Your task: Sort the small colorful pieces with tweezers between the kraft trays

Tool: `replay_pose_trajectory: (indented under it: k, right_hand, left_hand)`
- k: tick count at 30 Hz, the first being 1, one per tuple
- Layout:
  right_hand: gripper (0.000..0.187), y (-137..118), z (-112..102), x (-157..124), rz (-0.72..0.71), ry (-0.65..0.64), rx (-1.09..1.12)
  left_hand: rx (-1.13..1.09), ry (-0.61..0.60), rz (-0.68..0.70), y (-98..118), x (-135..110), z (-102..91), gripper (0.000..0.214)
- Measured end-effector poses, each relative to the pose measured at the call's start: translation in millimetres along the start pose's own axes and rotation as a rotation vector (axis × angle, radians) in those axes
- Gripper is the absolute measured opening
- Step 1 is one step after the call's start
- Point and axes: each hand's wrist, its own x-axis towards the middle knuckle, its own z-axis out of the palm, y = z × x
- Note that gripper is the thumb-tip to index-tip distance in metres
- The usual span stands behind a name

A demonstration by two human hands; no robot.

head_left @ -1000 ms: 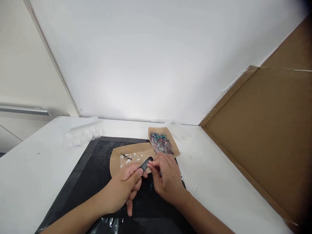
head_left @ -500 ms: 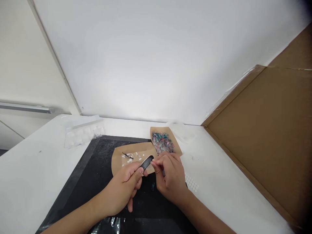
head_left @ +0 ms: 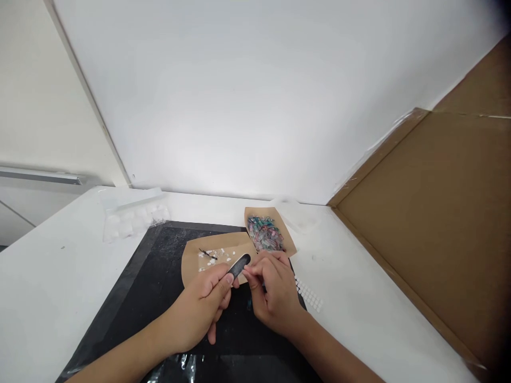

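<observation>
My left hand (head_left: 202,306) is closed around a black nail file (head_left: 240,264) with a pale edge, its rounded end pointing up and to the right. Beside that end, my right hand (head_left: 275,292) is pinched, thumb and fingertips at the file's right edge. Whatever the pinch holds is too small to make out. Just beyond the hands lies a brown paper tray (head_left: 189,260) with white bits and a thin black twig-like piece (head_left: 207,254) in it. Behind my right hand, a second brown paper tray (head_left: 290,242) holds many shiny coloured nail-tip-like pieces (head_left: 265,233).
A black mat (head_left: 136,298) covers the middle of the white table (head_left: 367,319). At the back left stands a clear plastic compartment box (head_left: 131,218). A sheet of small white dots (head_left: 309,293) lies right of my right hand. A cardboard panel (head_left: 431,213) borders the right side.
My right hand's fingertips have shifted slightly down and left along the file's edge. My left hand keeps its hold on the file. The whole view has shifted slightly.
</observation>
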Motion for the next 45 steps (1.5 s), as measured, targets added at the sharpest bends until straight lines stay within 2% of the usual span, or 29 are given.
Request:
replay_pose_trajectory:
  k: [3,7,11,15,18,22,26,29,33,37,41,45]
  right_hand:
    - [0.018,-1,0,1,0.038,0.055,-0.041]
    - [0.018,-4,0,1,-0.003,-0.027,-0.003]
    - [0.019,-4,0,1,0.039,0.041,-0.055]
    - [0.019,-5,-1,1,-0.013,-0.028,-0.025]
    - [0.019,-6,-1,2,0.030,0.049,-0.064]
    - [0.018,-5,-1,0,-0.013,-0.006,-0.047]
    - [0.019,-4,-1,0,0.026,0.052,-0.066]
    - [0.020,-5,-2,0,-0.006,-0.003,-0.049]
    - [0.021,-6,-3,0,0.011,0.036,-0.073]
    - [0.021,-6,-2,1,-0.027,-0.017,-0.062]
    - [0.018,-5,-3,1,0.027,0.060,-0.057]
    - [0.019,-7,-2,-1,-0.036,-0.023,-0.050]
  left_hand:
    - [0.021,0.010,0.023,-1,-1,0.4,0.043]
    - [0.067,0.025,0.026,-6,1,-0.5,0.042]
    - [0.066,0.015,0.034,-9,1,-1.1,0.040]
    - [0.081,0.014,0.029,-9,0,-1.0,0.040]
    - [0.087,0.015,0.035,-9,0,-0.6,0.040]
    - [0.108,0.019,0.022,-10,0,-0.5,0.040]
    - [0.085,0.000,0.016,-11,-1,-0.3,0.040]
    - [0.097,0.001,0.011,-10,-1,0.0,0.041]
    - [0.114,0.006,0.030,-10,-1,0.6,0.041]
    - [0.147,0.020,0.016,-12,0,1.4,0.044]
    - [0.239,0.031,0.037,-16,0,0.8,0.045]
    - [0.310,0.064,0.065,-18,0,-0.6,0.045]
